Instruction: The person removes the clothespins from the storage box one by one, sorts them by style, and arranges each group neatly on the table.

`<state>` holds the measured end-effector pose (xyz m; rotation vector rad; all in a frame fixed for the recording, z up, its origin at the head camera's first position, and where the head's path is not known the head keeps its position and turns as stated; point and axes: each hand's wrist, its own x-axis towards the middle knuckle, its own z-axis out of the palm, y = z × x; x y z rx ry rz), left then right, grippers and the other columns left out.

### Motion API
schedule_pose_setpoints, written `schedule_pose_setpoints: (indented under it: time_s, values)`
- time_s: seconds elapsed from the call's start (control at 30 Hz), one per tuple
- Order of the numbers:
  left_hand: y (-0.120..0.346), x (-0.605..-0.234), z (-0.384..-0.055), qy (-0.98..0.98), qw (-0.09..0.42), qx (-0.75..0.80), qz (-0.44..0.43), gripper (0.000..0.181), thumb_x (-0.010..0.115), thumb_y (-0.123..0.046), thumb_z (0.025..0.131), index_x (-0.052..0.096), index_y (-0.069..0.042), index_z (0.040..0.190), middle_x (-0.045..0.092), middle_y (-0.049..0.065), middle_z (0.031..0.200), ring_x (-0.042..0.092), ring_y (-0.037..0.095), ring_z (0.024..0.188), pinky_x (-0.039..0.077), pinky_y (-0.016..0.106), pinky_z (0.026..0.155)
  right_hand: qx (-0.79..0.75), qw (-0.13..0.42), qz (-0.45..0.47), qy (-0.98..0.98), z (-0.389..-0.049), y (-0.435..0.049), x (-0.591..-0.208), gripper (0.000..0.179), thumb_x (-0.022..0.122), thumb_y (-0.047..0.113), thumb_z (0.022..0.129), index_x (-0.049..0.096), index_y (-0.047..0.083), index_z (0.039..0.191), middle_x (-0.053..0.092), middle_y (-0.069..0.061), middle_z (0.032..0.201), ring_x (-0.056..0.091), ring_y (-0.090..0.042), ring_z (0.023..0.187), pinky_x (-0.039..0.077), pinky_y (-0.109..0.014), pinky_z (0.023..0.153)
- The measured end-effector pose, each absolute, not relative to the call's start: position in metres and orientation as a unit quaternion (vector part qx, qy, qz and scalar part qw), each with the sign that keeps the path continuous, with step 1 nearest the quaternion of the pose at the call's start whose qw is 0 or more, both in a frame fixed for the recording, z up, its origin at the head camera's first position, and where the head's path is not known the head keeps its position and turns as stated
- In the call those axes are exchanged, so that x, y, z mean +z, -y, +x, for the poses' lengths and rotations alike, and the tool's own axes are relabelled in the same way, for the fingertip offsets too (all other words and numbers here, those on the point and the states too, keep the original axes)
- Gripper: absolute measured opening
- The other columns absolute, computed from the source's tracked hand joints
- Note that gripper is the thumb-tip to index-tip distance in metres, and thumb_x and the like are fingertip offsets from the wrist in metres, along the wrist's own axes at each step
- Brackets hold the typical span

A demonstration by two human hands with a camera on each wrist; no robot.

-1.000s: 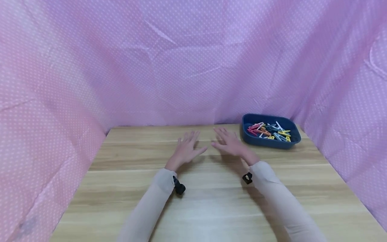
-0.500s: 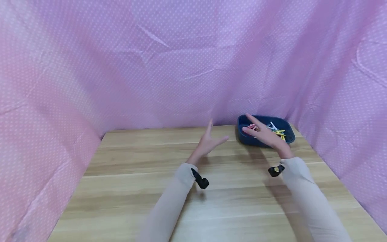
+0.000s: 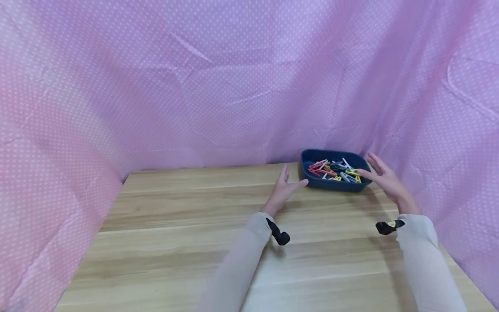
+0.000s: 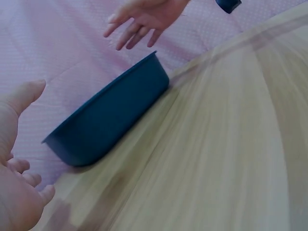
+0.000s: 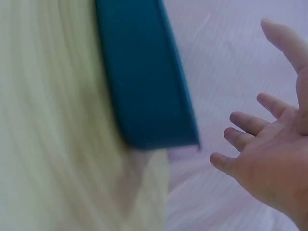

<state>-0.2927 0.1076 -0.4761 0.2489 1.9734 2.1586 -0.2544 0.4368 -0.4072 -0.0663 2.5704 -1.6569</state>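
Note:
A dark blue rectangular bin (image 3: 331, 185) stands at the back right of the table, holding several clothespins (image 3: 329, 171) in pink, orange, yellow, white and blue. My left hand (image 3: 283, 190) is beside the bin's left end, thumb and fingers spread apart, holding nothing. At the other end my right hand (image 3: 387, 180) hovers near the right rim with its thumb overlapping the bin's corner in the head view; it holds nothing either. Both wrist views show the bin's outer wall (image 4: 115, 110) with a gap between it and the fingers (image 5: 245, 122).
The light wooden table (image 3: 175, 242) spreads out in front of the bin. Pink dotted cloth (image 3: 218, 108) hangs behind the table and along both sides, close to the bin's back. Each wrist carries a small black camera (image 3: 281, 236) on a strap.
Both hands have moved right from the middle of the table to opposite ends of the bin. The right hand crossed over the bin. The view has shifted slightly; the bin looks unmoved on the table.

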Motion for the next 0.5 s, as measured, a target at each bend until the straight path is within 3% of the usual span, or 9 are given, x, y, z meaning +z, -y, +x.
schedule_pose_setpoints:
  time_s: [0.2,0.5]
  values:
    - [-0.123,-0.478,-0.29,-0.653,0.132,0.741,0.088,0.098,0.079,-0.026,0.09,0.016,-0.011,0.164,0.019,0.012,0.17,0.018,0.027,0.158,0.021,0.043,0.126,-0.605,0.053,-0.009,-0.794,-0.254,-0.453,-0.429,0.088,0.056,0.021,0.105,-0.01,0.022,0.163,-0.015,-0.017,0.169,-0.015,-0.035,0.156,-0.003,-0.041,0.126]
    - [-0.136,-0.484,-0.298,-0.665,0.131,0.729,0.095,0.09,0.074,-0.024,0.094,0.019,-0.008,0.163,0.023,0.009,0.17,0.021,0.026,0.157,0.021,0.04,0.126,-0.658,0.062,0.014,-0.75,-0.265,-0.461,-0.443,0.093,0.058,0.023,0.104,-0.014,0.027,0.162,-0.02,-0.013,0.169,-0.015,-0.03,0.157,-0.005,-0.05,0.125]
